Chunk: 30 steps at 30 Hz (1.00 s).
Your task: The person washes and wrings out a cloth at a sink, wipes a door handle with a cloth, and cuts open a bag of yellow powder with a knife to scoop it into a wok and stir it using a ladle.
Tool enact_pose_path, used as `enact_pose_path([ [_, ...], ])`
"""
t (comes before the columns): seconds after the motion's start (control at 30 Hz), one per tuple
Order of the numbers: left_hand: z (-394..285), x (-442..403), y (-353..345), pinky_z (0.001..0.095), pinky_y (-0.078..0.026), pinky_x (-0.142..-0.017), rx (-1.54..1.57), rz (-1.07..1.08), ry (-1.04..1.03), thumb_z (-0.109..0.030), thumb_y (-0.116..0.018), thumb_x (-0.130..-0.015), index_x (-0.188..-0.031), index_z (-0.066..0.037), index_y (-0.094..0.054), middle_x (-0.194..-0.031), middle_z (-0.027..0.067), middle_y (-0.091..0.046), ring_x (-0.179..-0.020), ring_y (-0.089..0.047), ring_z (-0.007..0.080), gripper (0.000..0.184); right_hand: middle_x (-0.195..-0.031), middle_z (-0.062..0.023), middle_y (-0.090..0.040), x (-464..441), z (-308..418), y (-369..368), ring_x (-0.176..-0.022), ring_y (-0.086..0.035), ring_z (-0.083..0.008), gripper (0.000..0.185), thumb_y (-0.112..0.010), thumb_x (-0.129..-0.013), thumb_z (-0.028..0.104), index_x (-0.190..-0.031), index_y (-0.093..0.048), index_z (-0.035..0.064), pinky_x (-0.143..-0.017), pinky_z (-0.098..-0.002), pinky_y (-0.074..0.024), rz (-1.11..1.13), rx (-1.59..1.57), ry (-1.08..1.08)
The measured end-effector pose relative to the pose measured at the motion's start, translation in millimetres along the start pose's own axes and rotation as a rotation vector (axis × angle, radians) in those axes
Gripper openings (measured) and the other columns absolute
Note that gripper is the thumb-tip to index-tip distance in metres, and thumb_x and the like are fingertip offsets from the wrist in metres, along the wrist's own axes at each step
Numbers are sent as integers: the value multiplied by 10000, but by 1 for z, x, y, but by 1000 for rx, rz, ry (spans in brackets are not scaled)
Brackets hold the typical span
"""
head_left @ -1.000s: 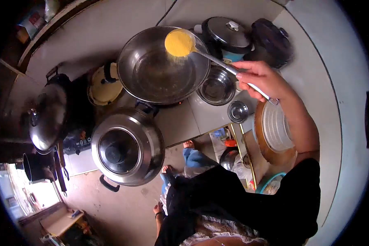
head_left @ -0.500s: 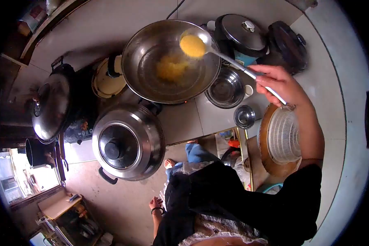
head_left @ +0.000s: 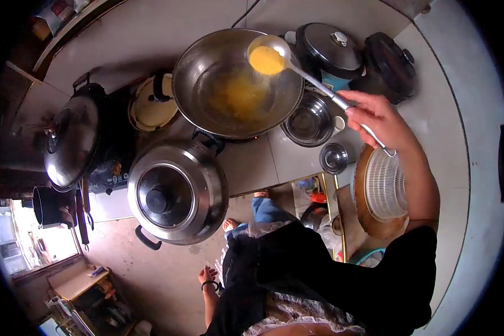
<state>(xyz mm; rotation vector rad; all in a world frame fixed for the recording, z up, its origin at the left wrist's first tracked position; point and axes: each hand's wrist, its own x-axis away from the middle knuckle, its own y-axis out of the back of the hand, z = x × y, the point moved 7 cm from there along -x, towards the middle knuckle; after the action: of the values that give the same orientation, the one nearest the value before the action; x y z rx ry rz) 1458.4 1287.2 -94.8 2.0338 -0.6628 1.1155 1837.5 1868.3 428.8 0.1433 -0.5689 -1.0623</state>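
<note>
My right hand [head_left: 382, 122] grips the silver handle of a ladle [head_left: 315, 84], its fingers wrapped round it. In the ladle's bowl is a heap of yellow grainy food [head_left: 266, 60], held over the right side of a wide metal wok [head_left: 189, 106]. Inside the wok, more of this yellow food [head_left: 241, 96] spreads through what looks like clear liquid. Low beside my body hangs my left hand [head_left: 207, 275], holding nothing that I can see, its fingers loosely bent and partly apart. A dark band circles that wrist.
A lidded steel pot [head_left: 178, 193] stands in front of the wok. Left are another lidded pan [head_left: 75, 140] and a cream lid [head_left: 151, 106]. On the right are a steel bowl [head_left: 308, 120], a small metal cup [head_left: 334, 158], a rice cooker [head_left: 331, 50] and a white strainer basket [head_left: 386, 187].
The yellow food in the wok has spread wider and clouded the liquid. The ladle stays over the wok, almost where it was, still loaded. My left hand has shifted slightly.
</note>
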Motion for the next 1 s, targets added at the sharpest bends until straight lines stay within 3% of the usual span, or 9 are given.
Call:
enact_pose_path([
  [1.0,-16,-5,2,271,-400,-450,4,20,-32,-386,-549,-888,-978,-29,-603,-798,94,-677,-601,-662,200,372,-676,-35,-531,-9,-5,6,-385,-401,-62,452,-480,-944,153,-1353,-362,0,-317,-216,-307,-106,-178,44],
])
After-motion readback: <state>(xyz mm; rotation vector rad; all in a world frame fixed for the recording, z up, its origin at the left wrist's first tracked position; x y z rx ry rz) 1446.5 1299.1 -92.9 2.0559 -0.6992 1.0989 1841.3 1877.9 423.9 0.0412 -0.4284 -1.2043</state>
